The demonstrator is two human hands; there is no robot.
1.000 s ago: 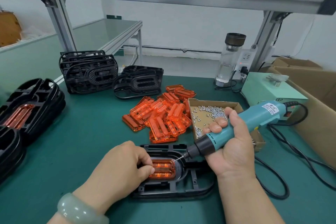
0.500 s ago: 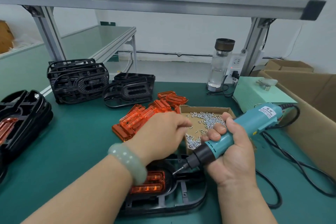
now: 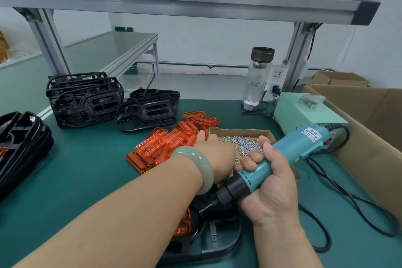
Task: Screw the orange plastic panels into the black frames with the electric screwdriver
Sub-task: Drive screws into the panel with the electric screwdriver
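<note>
A right hand [image 3: 272,191] grasps a teal electric screwdriver [image 3: 289,150] whose white label appears to read "KEENWISE"; its bit is hidden behind the left forearm. The left hand [image 3: 219,154], with a pale green bangle [image 3: 202,167] on its wrist, reaches into a shallow cardboard tray [image 3: 239,131] of small silver screws [image 3: 245,144], fingers out of sight, so its grip cannot be told. An orange plastic panel [image 3: 183,224] sits in a black plastic frame [image 3: 217,243] below, partly covered, on a green bench mat [image 3: 87,169] under an aluminium shelf [image 3: 195,0].

Open mat [image 3: 91,176] between orange panel pile [image 3: 165,143] and left black frame stack [image 3: 21,143]
</note>
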